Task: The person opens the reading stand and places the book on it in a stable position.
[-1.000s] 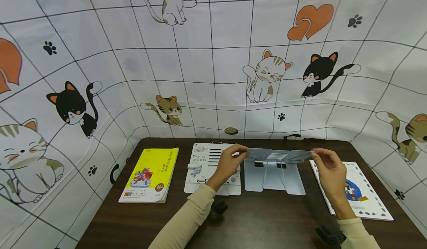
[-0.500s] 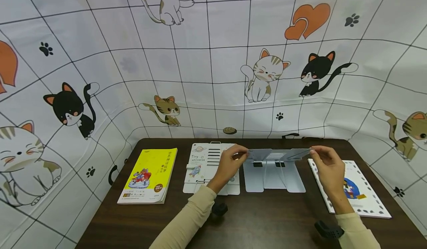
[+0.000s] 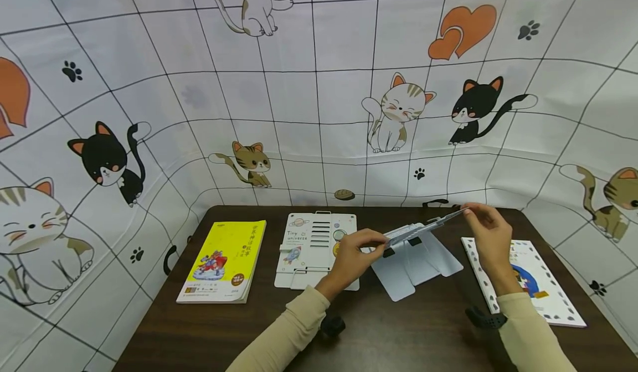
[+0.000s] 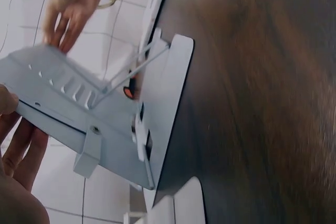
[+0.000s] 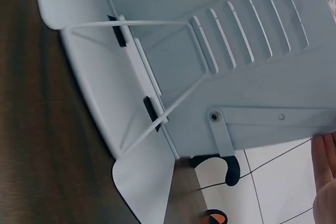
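A grey metal book stand [image 3: 418, 267] stands unfolded on the table, turned at an angle, its back panel raised above the flat base. The left hand [image 3: 355, 257] pinches the panel's left edge between thumb and fingers. At the far right corner, the right hand [image 3: 490, 239] pinches the panel's top edge. Slots, a wire prop and a riveted arm show on the panel's rear [image 5: 247, 87] in the right wrist view. In the left wrist view, curled fingers [image 4: 26, 156] of the left hand grip the panel's edge. Part of the base is hidden under the panel.
A white "Tiny universe" book stand [image 3: 304, 256] lies folded flat, just left of the grey one. Farther left is a yellow book [image 3: 224, 264]. On the right lies a white book with a blue picture [image 3: 548, 289]. A cat-print cloth [image 3: 319, 101] hangs behind the dark table [image 3: 389, 333].
The grey book stand has turned on the table, left side nearer the person and right side farther back. The left hand has shifted right and nearer; the right hand has moved farther back.
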{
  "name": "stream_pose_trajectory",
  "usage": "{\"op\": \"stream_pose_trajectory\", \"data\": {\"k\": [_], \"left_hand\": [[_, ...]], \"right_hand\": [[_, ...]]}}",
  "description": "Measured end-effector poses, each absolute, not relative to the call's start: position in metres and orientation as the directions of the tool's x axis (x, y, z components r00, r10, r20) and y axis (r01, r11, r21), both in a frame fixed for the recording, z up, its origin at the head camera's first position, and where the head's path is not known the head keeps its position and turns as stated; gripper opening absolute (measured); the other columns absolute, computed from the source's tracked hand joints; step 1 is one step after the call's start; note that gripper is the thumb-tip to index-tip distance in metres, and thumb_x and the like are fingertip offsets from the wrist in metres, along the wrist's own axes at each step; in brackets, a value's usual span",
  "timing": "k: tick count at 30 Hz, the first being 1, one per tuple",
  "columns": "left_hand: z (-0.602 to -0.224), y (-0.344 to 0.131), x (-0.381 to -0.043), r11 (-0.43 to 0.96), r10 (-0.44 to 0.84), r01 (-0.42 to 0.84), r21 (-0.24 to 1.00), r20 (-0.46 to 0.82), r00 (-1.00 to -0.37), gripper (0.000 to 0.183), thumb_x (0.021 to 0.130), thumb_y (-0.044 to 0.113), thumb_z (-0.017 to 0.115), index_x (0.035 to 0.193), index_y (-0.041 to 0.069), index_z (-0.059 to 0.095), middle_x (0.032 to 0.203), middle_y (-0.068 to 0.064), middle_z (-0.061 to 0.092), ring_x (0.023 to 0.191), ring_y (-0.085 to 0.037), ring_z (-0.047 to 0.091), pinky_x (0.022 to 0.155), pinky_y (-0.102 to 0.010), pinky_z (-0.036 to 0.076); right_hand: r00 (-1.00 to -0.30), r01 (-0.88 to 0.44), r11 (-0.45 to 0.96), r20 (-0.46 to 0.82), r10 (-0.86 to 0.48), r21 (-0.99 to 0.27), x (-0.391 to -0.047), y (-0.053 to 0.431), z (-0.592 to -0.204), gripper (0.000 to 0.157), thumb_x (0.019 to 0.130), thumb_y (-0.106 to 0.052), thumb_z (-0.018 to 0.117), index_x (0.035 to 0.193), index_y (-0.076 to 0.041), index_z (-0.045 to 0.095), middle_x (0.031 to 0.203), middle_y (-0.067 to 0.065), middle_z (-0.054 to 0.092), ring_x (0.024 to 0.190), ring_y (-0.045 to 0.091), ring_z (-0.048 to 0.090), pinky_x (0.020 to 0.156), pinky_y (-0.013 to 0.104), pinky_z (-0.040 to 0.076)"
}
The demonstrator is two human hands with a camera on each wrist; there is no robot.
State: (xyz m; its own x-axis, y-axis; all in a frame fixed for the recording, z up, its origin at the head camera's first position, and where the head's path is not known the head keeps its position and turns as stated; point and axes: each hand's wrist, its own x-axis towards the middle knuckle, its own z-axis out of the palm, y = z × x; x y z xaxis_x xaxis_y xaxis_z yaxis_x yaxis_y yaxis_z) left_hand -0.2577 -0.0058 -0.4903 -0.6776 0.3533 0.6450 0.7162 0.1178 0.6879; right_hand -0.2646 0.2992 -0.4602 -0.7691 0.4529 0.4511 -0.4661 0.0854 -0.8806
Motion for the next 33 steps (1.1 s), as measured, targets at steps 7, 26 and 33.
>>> {"op": "stream_pose_trajectory", "data": {"k": [7,26,33], "left_hand": [[-0.492,0.011,-0.248,0.129,0.347,0.81,0.572,0.74,-0.577,0.022,0.091,-0.007,0.078,0.109,0.004,0.083,0.095,-0.007,0.079,0.092,-0.006,0.076,0.081,-0.017,0.061],[-0.485,0.08,-0.207,0.482,0.182,0.812,0.328,0.869,-0.459,0.018,0.082,0.008,0.088,0.097,0.018,0.086,0.081,0.009,0.072,0.067,-0.001,0.061,0.067,-0.001,0.041],[-0.484,0.101,-0.197,0.581,0.118,0.752,0.313,0.881,-0.458,0.021,0.077,0.014,0.093,0.095,0.023,0.086,0.081,0.013,0.071,0.068,0.001,0.06,0.063,-0.004,0.042]], "right_hand": [[-0.849,-0.462,-0.145,0.39,0.356,-0.875,-0.289,0.304,-0.459,0.026,0.099,0.009,0.068,0.122,0.019,0.066,0.103,0.001,0.08,0.101,0.01,0.075,0.09,0.015,0.058],[-0.958,-0.246,-0.097,0.258,-0.128,-0.964,-0.348,0.298,-0.448,0.047,0.11,-0.018,0.06,0.15,0.006,0.054,0.125,-0.01,0.074,0.121,0.001,0.065,0.095,0.013,0.054],[-0.949,-0.161,-0.21,0.209,-0.235,-0.964,-0.36,0.289,-0.445,0.043,0.11,-0.011,0.058,0.149,0.008,0.054,0.125,-0.005,0.076,0.113,0.007,0.072,0.089,0.02,0.061]]}}
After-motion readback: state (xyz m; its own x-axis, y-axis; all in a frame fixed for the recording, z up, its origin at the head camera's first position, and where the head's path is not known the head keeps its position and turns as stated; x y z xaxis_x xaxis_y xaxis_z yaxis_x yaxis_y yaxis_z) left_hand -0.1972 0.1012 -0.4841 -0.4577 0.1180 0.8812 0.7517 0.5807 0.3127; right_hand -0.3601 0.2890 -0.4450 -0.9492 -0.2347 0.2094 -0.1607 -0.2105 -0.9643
